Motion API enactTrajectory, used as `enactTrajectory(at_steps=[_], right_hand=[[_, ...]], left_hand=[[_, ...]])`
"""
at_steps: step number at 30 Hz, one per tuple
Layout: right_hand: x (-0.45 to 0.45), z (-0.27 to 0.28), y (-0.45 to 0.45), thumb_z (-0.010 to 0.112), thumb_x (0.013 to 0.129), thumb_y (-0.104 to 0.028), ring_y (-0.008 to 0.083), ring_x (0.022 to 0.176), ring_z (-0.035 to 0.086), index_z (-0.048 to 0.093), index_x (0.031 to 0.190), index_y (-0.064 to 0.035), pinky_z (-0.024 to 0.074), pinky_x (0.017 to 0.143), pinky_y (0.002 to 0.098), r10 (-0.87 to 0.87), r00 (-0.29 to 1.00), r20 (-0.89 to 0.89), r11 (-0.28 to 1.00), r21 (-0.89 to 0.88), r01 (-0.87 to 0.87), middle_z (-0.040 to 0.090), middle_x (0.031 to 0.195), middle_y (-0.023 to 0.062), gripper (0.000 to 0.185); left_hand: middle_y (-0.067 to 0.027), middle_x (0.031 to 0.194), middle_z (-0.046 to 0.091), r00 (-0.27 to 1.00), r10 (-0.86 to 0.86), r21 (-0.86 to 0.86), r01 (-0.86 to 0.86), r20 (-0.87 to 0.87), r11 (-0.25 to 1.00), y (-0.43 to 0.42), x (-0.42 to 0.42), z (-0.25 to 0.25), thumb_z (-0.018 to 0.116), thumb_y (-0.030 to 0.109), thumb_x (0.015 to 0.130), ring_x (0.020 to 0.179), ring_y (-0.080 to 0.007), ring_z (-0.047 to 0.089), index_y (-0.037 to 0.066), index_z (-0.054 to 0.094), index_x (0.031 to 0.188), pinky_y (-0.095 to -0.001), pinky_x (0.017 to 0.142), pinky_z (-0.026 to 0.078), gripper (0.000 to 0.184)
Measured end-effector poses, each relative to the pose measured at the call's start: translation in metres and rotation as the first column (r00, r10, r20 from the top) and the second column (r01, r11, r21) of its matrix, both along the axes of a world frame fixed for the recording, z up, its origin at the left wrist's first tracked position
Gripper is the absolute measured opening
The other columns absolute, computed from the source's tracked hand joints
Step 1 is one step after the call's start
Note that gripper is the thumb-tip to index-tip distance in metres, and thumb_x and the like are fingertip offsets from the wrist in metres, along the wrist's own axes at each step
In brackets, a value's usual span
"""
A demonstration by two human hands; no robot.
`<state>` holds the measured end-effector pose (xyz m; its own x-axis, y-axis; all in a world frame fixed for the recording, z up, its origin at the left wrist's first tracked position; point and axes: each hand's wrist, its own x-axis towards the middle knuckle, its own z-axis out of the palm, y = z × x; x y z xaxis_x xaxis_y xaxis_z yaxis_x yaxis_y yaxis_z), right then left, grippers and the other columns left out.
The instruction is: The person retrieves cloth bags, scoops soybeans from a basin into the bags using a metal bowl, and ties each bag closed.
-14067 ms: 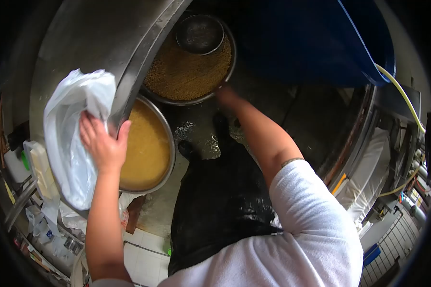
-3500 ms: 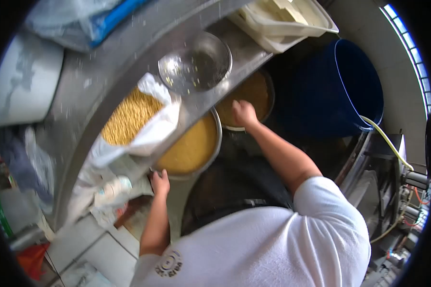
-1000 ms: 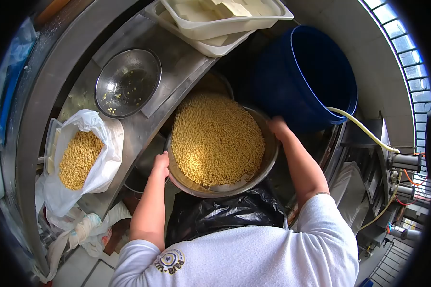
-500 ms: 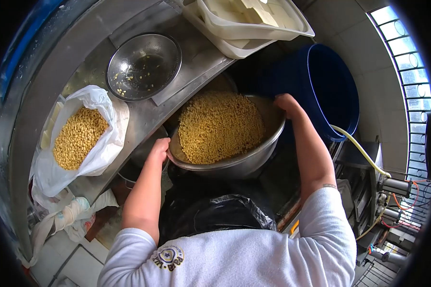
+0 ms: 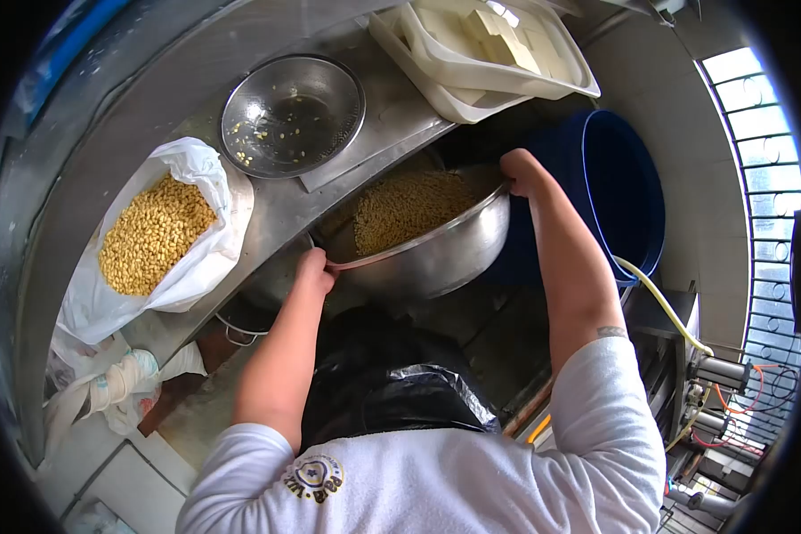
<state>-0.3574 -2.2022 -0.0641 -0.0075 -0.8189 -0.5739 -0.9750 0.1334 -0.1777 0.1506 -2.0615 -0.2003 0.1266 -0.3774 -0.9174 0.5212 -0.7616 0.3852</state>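
Note:
A large metal basin (image 5: 445,262) hangs between my hands, tilted away from me with its far side toward the counter. Inside it lie yellow soaked beans (image 5: 405,209), partly hidden by the near wall. My left hand (image 5: 313,270) is closed around the rim at the left. At the right end, my right hand (image 5: 520,171) grips the rim close to the blue barrel. What lies beneath the basin's far edge is dark and mostly hidden.
On the steel counter (image 5: 271,200) sit an open white bag (image 5: 227,218) of beans, a metal colander (image 5: 294,116) with a few beans, and white tubs (image 5: 543,80) holding pale blocks. A blue barrel (image 5: 627,196) with a yellow hose (image 5: 659,289) stands at the right.
My hands have tipped the basin further away from me, so more of its outer wall shows and fewer beans are visible. My right hand has moved up slightly in the view.

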Motion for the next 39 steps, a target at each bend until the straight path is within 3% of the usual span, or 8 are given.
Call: enactTrajectory(at_steps=[1,12,16,21,23,27,29,39], right_hand=[[0.014,-0.009,-0.001,0.069,0.083,-0.01,0.0276,0.077,0.07,0.07,0.088,-0.0044,0.0559,0.062,0.0416,-0.692,0.698,0.182,0.722,0.172,0.67,0.069,0.082,0.0124,0.008],[0.054,0.024,0.034,0.062,0.086,-0.006,0.0252,0.066,0.068,0.07,0.087,0.0024,0.0512,0.049,0.0426,-0.761,0.524,0.382,0.581,0.041,0.813,0.068,0.078,0.0124,0.012],[0.048,0.039,0.029,0.066,0.079,-0.007,0.0257,0.07,0.072,0.075,0.087,-0.0037,0.0563,0.057,0.0419,0.246,0.856,-0.454,0.954,-0.041,-0.296,0.072,0.08,0.0119,0.013],[0.073,0.045,0.044,0.059,0.09,-0.011,0.0356,0.105,0.071,0.067,0.125,-0.0012,0.0597,0.076,0.0465,-0.669,0.405,0.624,0.496,-0.031,0.868,0.07,0.121,0.0187,0.037],[0.07,0.028,0.046,0.056,0.093,-0.011,0.0372,0.11,0.069,0.066,0.125,0.0002,0.0593,0.078,0.049,-0.742,0.515,0.43,0.532,-0.091,0.842,0.068,0.122,0.0214,0.035],[0.036,0.005,0.054,0.075,0.078,-0.019,0.0299,0.101,0.073,0.077,0.098,-0.0052,0.0596,0.083,0.0413,-0.015,0.964,-0.264,0.994,-0.109,-0.015,0.076,0.099,0.0131,0.024],[0.033,0.004,0.066,0.082,0.071,-0.021,0.0275,0.097,0.074,0.079,0.09,-0.007,0.0598,0.084,0.0383,0.56,0.603,-0.568,0.777,0.107,-0.621,0.077,0.093,0.0104,0.023],[0.058,0.061,0.023,0.081,0.064,-0.016,0.0278,0.084,0.075,0.078,0.079,-0.0074,0.0606,0.071,0.0388,0.532,0.565,-0.631,0.732,0.007,-0.682,0.076,0.092,0.013,0.017]], left_hand=[[-0.0156,0.099,0.067,1.0,0.009,-0.003,-0.009,-0.004,1.0,0.005,-0.003,-0.012,0.046,0.006,0.093,0.081,-0.0318,0.066,0.006,0.058,0.101,-0.0485,0.062,0.053,0.015],[-0.0167,0.114,0.068,0.995,-0.073,0.069,0.078,-0.07,0.995,0.012,-0.02,0.007,0.036,0.001,0.093,0.095,-0.0339,0.07,0.0,0.059,0.119,-0.0483,0.071,0.058,0.035],[-0.0181,0.115,0.068,0.992,-0.063,-0.066,0.056,-0.107,0.996,0.004,-0.013,-0.001,0.037,0.003,0.094,0.098,-0.0344,0.07,0.0,0.059,0.119,-0.0518,0.076,0.058,0.034],[-0.0214,0.114,0.067,0.991,0.003,-0.109,-0.017,-0.131,0.994,0.005,-0.013,-0.011,0.038,0.004,0.095,0.103,-0.0367,0.069,-0.004,0.058,0.119,-0.0554,0.079,0.058,0.033],[-0.0213,0.114,0.067,0.99,0.02,-0.026,-0.024,-0.138,0.999,0.004,-0.022,-0.003,0.038,0.003,0.095,0.101,-0.0366,0.07,-0.004,0.058,0.118,-0.0528,0.078,0.06,0.031],[-0.021,0.113,0.068,0.989,-0.016,0.019,0.019,-0.15,1.0,0.02,-0.02,-0.034,0.038,0.002,0.095,0.096,-0.035,0.07,-0.002,0.059,0.117,-0.049,0.075,0.06,0.03],[-0.0177,0.106,0.067,0.994,-0.013,0.087,0.022,-0.106,0.996,0.028,-0.019,-0.045,0.04,0.002,0.095,0.084,-0.0316,0.069,0.001,0.059,0.112,-0.0454,0.065,0.057,0.026],[-0.0125,0.095,0.063,0.994,0.096,0.023,-0.095,-0.046,0.995,0.017,-0.004,0.009,0.042,0.004,0.093,0.074,-0.027,0.061,0.004,0.058,0.109,-0.0399,0.058,0.047,0.022]])
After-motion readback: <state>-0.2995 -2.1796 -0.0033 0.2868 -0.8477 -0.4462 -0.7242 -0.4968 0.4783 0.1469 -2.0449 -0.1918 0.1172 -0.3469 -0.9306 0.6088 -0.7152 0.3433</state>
